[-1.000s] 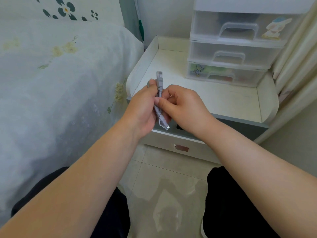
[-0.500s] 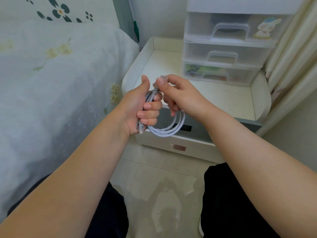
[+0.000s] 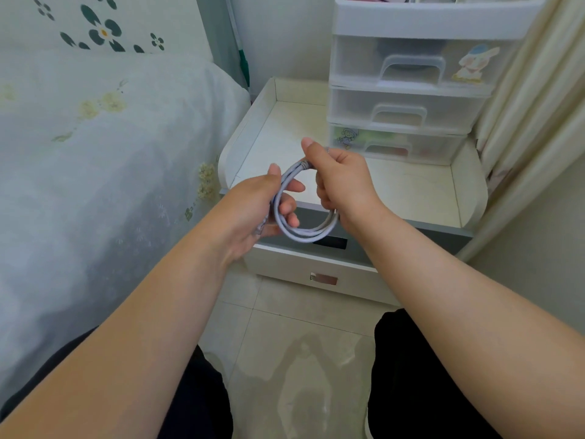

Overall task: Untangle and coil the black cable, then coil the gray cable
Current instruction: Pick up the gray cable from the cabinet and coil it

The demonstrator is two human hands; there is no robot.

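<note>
Bed (image 3: pixel 95 153) at left; white bedside surface (image 3: pixel 411 191) ahead, carrying a clear drawer unit (image 3: pixel 411 99) at its rear. Gray cable (image 3: pixel 304 231), coiled in loops, held in the air before the surface's front edge. Left hand (image 3: pixel 256 207) grips the coil's left side; right hand (image 3: pixel 342 182) pinches its top.

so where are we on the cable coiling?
Done: the light gray cable already hangs in several round loops. In hand: left hand grips the loops' left side, right hand grips the top. Left: finishing and setting it down, maybe on the white bedside table. No black cable in view, so its status is unknown.
</note>
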